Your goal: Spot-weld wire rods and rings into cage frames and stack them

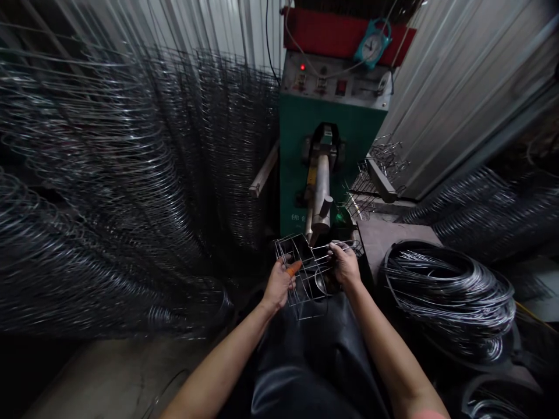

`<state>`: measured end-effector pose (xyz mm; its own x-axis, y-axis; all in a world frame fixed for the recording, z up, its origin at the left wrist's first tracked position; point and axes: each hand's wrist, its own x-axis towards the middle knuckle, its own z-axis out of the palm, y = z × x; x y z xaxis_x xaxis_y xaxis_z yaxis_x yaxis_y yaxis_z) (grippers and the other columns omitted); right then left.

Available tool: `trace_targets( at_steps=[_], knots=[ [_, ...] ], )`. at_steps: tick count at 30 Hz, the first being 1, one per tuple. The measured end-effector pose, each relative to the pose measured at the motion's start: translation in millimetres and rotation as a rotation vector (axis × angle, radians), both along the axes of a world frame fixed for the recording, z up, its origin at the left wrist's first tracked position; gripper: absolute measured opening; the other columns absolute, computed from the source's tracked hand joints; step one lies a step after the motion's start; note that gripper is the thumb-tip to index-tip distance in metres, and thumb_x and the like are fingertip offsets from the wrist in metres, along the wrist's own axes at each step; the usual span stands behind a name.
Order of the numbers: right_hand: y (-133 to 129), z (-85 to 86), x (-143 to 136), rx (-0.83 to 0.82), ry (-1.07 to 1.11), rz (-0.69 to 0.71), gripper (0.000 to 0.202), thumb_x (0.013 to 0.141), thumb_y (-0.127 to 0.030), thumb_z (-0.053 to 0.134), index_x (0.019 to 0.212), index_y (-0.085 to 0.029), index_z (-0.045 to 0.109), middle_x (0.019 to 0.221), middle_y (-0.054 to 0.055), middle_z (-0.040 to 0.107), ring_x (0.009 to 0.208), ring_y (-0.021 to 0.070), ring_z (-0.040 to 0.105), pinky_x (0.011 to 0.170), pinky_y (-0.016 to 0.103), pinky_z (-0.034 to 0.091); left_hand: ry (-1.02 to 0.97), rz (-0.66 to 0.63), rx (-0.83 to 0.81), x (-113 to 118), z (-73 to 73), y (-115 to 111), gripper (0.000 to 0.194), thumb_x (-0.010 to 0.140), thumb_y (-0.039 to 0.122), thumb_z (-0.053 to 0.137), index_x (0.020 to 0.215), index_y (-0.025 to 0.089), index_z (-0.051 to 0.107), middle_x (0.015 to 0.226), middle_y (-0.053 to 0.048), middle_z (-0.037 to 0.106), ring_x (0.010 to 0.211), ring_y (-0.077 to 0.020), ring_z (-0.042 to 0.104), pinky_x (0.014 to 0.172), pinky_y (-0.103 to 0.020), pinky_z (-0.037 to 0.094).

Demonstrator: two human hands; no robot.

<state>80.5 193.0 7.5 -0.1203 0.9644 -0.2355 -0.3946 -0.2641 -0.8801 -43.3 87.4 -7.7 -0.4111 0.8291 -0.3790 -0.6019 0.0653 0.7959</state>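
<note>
My left hand [278, 284] grips a small wire rack [305, 298] by its left side, with an orange cover on one of its fingers. My right hand [346, 265] is closed at the right end of the rack, pinching thin metal wire [322, 247] that runs leftward from the fingertips. Whether this wire is joined to the rack I cannot tell. Just above the rack, between both hands, is the pointed tip of a spot welder's metal arm [322, 192]. The tip appears to touch or nearly touch the wire.
The green welder body [297, 134] stands ahead, with a red light and a blue clock [372, 44] on top. Tall stacks of wire rings [131, 134] fill the left. At right lie wire rings in a round tub [454, 291]. More wire racks [384, 160] sit behind a bracket.
</note>
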Motion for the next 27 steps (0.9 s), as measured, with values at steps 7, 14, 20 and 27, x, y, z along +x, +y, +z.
trace_targets(
  at_steps=[7, 14, 20, 27],
  knots=[
    [12, -3.3, -4, 0.000, -0.009, 0.020, 0.025, 0.050, -0.021, 0.075, 0.069, -0.016, 0.059, 0.056, -0.004, 0.061, 0.046, 0.0060, 0.051, 0.042, 0.016, 0.042, -0.027, 0.005, -0.019, -2, -3.4, 8, 0.059, 0.050, 0.035, 0.078, 0.095, 0.019, 0.044, 0.062, 0.010, 0.037, 0.038, 0.0002, 0.030, 0.037, -0.016, 0.015],
    [16, -7.4, -2, 0.007, -0.027, 0.041, 0.028, 0.050, -0.023, 0.075, 0.071, -0.016, 0.059, 0.055, -0.004, 0.060, 0.047, 0.0061, 0.051, 0.042, 0.016, 0.042, -0.029, 0.015, -0.020, -1, -6.0, 9, 0.058, 0.051, 0.036, 0.077, 0.095, 0.019, 0.044, 0.064, 0.010, 0.036, 0.037, 0.0004, 0.030, 0.036, -0.016, 0.017],
    [17, -8.9, -3, 0.010, -0.066, 0.032, 0.025, 0.050, -0.024, 0.075, 0.067, -0.016, 0.058, 0.056, -0.003, 0.061, 0.046, 0.0060, 0.050, 0.040, 0.016, 0.041, -0.008, -0.007, -0.009, -3, -6.1, 10, 0.056, 0.052, 0.036, 0.077, 0.094, 0.019, 0.044, 0.066, 0.009, 0.040, 0.038, 0.0011, 0.029, 0.035, -0.015, 0.016],
    [10, -7.4, 5, -0.030, -0.016, 0.125, 0.031, 0.052, -0.028, 0.078, 0.076, -0.018, 0.061, 0.060, -0.003, 0.061, 0.049, 0.0072, 0.055, 0.044, 0.017, 0.047, -0.014, 0.058, 0.038, -1, -4.7, 10, 0.058, 0.050, 0.038, 0.078, 0.093, 0.019, 0.045, 0.064, 0.010, 0.037, 0.039, 0.0008, 0.028, 0.036, -0.015, 0.018]
  ],
)
